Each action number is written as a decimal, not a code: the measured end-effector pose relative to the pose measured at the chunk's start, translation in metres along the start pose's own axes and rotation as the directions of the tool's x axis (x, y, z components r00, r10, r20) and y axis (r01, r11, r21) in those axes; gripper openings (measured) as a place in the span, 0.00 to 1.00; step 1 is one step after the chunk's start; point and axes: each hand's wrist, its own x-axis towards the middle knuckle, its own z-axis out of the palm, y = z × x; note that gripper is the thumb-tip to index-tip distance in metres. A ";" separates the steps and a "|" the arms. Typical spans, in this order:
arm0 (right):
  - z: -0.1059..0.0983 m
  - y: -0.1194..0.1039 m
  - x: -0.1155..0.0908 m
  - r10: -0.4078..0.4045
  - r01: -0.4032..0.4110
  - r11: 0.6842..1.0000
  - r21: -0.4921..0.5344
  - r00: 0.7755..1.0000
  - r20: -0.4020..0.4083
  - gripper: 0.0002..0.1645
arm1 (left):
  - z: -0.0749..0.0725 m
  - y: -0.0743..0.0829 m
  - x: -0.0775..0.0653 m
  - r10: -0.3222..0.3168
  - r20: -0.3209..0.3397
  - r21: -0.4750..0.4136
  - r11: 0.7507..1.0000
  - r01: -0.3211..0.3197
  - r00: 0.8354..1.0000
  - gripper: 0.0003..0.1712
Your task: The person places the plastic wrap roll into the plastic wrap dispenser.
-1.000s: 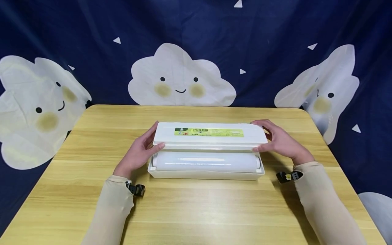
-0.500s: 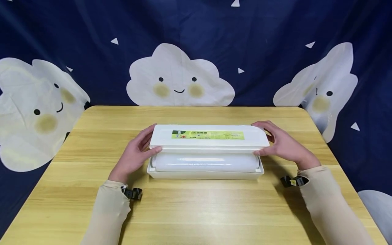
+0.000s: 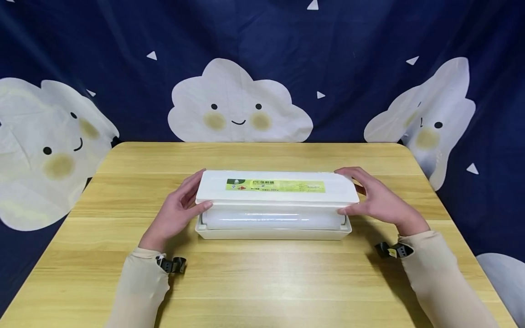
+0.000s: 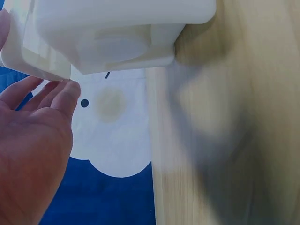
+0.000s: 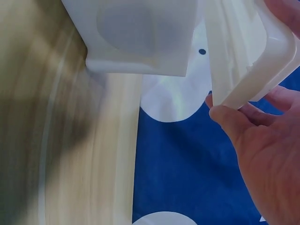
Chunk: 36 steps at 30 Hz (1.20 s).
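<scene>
In the head view, the white lid (image 3: 277, 197) is held crosswise above the box (image 3: 272, 234), long axes roughly parallel, left hand (image 3: 172, 216) and right hand (image 3: 379, 202) gripping opposite ends, neither nearer. Left wrist: fingertips press the lid's end. Right wrist: fingers clamp the other end, lid and box apart.

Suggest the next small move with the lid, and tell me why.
Probably lower the lid onto the box: the left hand and right hand hold its opposite ends, the right wrist view shows a gap between lid and box, and the roll shows beneath.
</scene>
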 end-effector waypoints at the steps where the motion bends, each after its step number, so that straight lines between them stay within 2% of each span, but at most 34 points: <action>1: 0.001 -0.001 -0.001 -0.001 0.001 1.000 -0.009 1.000 -0.001 0.48 | 0.000 0.000 -0.001 -0.004 0.003 -0.009 1.000 0.004 1.000 0.43; 12: 0.002 -0.005 -0.011 -0.030 0.030 0.999 -0.040 1.000 -0.001 0.51 | 0.001 0.001 -0.008 0.031 0.020 -0.077 0.997 -0.029 0.999 0.43; 18: 0.003 -0.005 -0.016 -0.033 0.033 0.997 -0.064 0.999 -0.004 0.52 | 0.003 0.003 -0.010 0.009 0.017 -0.093 0.996 -0.008 1.000 0.44; 24: 0.007 -0.005 -0.020 -0.025 0.023 0.996 -0.085 1.000 -0.013 0.52 | 0.003 0.004 -0.012 -0.024 0.003 -0.058 0.998 0.024 1.000 0.44; 29: 0.011 -0.006 -0.023 -0.022 0.022 0.997 -0.073 1.000 -0.001 0.52 | 0.001 0.002 -0.016 0.003 0.002 -0.036 0.999 -0.003 1.000 0.44; 36: 0.012 -0.006 -0.027 -0.038 0.037 0.992 -0.120 0.999 -0.003 0.53 | 0.002 -0.002 -0.018 0.032 0.005 -0.076 0.997 -0.031 0.999 0.46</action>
